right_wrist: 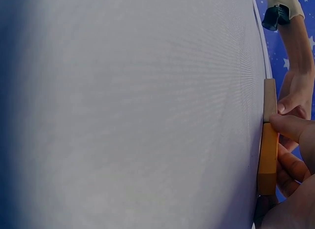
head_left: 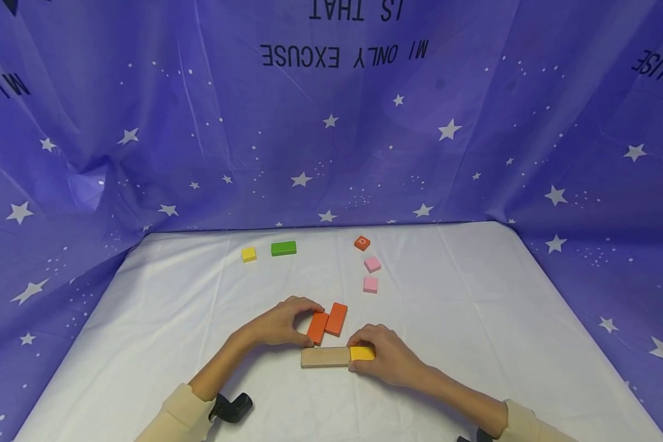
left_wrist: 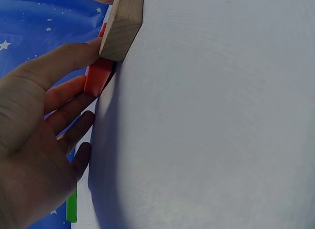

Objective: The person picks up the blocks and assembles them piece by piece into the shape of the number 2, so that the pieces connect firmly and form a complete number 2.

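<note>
Two orange-red blocks lie side by side on the cloth, slightly staggered. My left hand (head_left: 279, 320) holds the left orange-red block (head_left: 317, 328) by its ends, thumb at the near end and fingers at the far one. The other orange-red block (head_left: 336, 319) touches it on the right. Just in front lies a long plain wooden block (head_left: 325, 357). A yellow block (head_left: 363, 353) meets its right end, and my right hand (head_left: 391, 358) pinches that block. In the right wrist view, the yellow block (right_wrist: 267, 152) and wooden block (right_wrist: 269, 98) form one line.
Toward the back lie a small yellow block (head_left: 248, 255), a green block (head_left: 283, 248), a small red block with a white mark (head_left: 362, 243) and two pink blocks, one farther (head_left: 372, 264) and one nearer (head_left: 370, 285). A purple star-patterned curtain (head_left: 331, 153) encloses the white-covered table (head_left: 447, 294).
</note>
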Available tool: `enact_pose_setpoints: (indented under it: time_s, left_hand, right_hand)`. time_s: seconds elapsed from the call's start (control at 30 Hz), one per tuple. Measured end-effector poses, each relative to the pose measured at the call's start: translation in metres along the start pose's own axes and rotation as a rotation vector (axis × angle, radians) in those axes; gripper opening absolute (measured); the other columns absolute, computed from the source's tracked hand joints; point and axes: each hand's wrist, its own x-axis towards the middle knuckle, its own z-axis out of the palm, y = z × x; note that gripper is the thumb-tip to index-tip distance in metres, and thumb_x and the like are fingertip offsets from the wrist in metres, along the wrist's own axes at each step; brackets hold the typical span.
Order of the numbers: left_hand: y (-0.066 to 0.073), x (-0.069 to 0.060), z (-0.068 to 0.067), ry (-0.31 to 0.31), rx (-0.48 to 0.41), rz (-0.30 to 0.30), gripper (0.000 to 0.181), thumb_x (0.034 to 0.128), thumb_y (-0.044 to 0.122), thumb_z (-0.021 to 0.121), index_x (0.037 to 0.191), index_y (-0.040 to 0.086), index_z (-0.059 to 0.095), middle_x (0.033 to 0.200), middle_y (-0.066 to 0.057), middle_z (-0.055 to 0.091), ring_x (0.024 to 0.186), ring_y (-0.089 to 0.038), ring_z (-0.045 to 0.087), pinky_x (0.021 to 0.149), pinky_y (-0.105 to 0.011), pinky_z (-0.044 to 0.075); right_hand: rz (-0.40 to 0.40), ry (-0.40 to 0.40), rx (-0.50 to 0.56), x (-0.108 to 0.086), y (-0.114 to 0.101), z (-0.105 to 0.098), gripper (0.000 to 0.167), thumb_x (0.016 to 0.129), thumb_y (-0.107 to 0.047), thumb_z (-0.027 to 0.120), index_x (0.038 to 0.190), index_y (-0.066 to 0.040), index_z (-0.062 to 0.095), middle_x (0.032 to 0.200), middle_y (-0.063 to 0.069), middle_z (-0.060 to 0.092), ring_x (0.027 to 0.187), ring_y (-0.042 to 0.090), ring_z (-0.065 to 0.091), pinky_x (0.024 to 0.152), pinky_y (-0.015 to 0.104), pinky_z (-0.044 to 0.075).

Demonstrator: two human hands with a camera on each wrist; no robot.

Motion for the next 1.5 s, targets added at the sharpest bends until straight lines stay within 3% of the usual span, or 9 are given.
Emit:
enact_pose_setpoints:
  time_s: [0.9,1.17,1.5]
  left_hand:
    - [0.002,-0.006,0.002,0.014,-0.006,0.048,0.060,0.0825,0.025,0.081,0.137,0.009,0.060,0.136,-0.003,0.058,0.130,-0.028,0.046,0.111,-0.050,0.035]
    - [0.007,-0.013,0.003,0.052,-0.049,0.055,0.060,0.0902,0.030,0.074,0.142,0.009,0.055,0.145,-0.009,0.052,0.137,-0.031,0.042,0.113,-0.053,0.032]
    - [0.014,-0.029,0.006,0.118,0.023,0.085,0.051,0.0982,0.024,0.064,0.144,0.004,0.052,0.148,-0.013,0.048,0.139,-0.034,0.040,0.114,-0.054,0.030]
  right_hand:
    - [-0.013,0.005,0.003,-0.001,-0.002,-0.001,0.025,0.080,-0.027,0.085,0.100,-0.024,0.071,0.097,-0.015,0.064,0.092,0.010,0.053,0.081,0.032,0.044]
    - [0.007,0.002,-0.006,0.000,-0.001,-0.001,0.025,0.080,-0.028,0.085,0.100,-0.024,0.071,0.098,-0.015,0.064,0.093,0.010,0.053,0.082,0.034,0.045]
    - [-0.025,0.009,0.000,0.000,-0.002,-0.001,0.024,0.079,-0.025,0.086,0.098,-0.023,0.071,0.096,-0.015,0.065,0.092,0.010,0.054,0.082,0.032,0.046]
